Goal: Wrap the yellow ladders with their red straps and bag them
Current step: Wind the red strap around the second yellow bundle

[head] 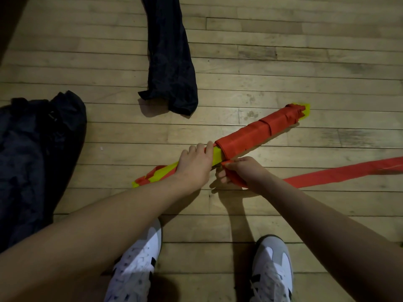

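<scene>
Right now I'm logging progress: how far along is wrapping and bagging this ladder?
Done: the red strap covers the far half of the folded yellow ladder bundle. In hand: the left hand steadies it, the right hand pinches the loose red strap. Left: the near half, then the long dark fabric bag.

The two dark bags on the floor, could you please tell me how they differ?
The slim dark bag lies flat, long and narrow, stretched away from the person; the bulky dark bag at the left is wide, crumpled and heaped. The slim one lies beyond the yellow ladder bundle; the bulky one sits beside the left arm. Both are dark fabric, untouched by the hands.
</scene>
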A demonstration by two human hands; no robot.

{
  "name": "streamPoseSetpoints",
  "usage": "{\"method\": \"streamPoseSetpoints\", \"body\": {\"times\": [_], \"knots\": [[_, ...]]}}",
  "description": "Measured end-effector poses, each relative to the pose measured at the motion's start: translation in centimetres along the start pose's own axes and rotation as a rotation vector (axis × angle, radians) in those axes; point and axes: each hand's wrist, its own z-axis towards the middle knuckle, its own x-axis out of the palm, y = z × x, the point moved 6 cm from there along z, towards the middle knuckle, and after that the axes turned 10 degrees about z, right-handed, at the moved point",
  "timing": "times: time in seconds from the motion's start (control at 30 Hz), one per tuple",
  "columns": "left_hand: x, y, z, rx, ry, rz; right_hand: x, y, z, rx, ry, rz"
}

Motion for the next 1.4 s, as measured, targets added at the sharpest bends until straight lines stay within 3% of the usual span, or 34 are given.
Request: {"method": "streamPoseSetpoints", "body": {"times": [0.17, 0.33, 0.47, 0.7, 0.87, 1.07, 1.2, 1.4], "knots": [[-1.1, 1.9, 2.5, -0.021, -0.058, 0.119, 0.3, 0.5, -0.1, 0.035, 0.059, 0.012], [-1.1, 2.4, 3.2, 0.114, -0.126, 0.243, 1.0, 0.6, 0.1, 0.058, 0.134, 0.109], [-0.5, 2.3, 1.4, 0.157, -0.168, 0.165, 0.9, 0.6, 0.3, 0.063, 0.131, 0.153], [0.7, 1.6, -0.2, 0.089, -0.035, 0.019, 1.2, -0.2, 0.1, 0.024, 0.048, 0.214], [0.3, 1.9, 0.1, 0.030, 0.010, -0.023, 1.0, 0.3, -0.5, 0.052, 0.115, 0.144], [-0.1, 2.4, 1.7, -0.008, -0.022, 0.226, 1.1, 0.2, -1.3, 0.141, 0.124, 0.123], [-1.0, 4.2, 3.4, -0.077, -0.029, 0.239, 1.6, 1.3, -1.1, 0.164, 0.160, 0.168], [-0.3, 3.4, 3.2, 0.008, -0.032, 0.223, 2.0, 2.2, -0.4, 0.086, 0.140, 0.143]]}}
